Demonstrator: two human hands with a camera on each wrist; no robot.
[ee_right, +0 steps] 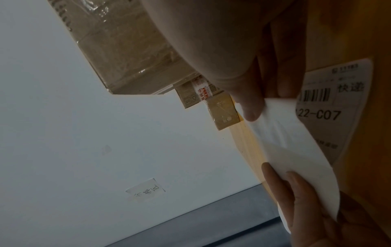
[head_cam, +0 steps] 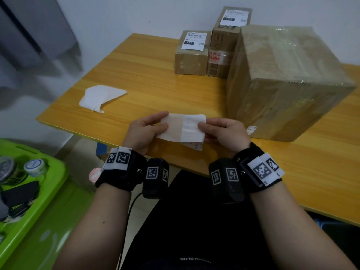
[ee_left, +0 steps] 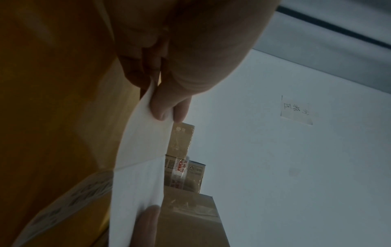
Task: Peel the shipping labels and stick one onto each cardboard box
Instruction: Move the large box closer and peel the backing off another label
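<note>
Both hands pinching label sheet [head_cam: 183, 127] ends, left hand [head_cam: 145, 131], right hand [head_cam: 224, 133], printed face (apparently peeling) mostly hidden underneath

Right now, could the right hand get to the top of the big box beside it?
Probably yes: the big box stands just beside the right hand with nothing between, but that hand is busy pinching the label sheet.
</note>
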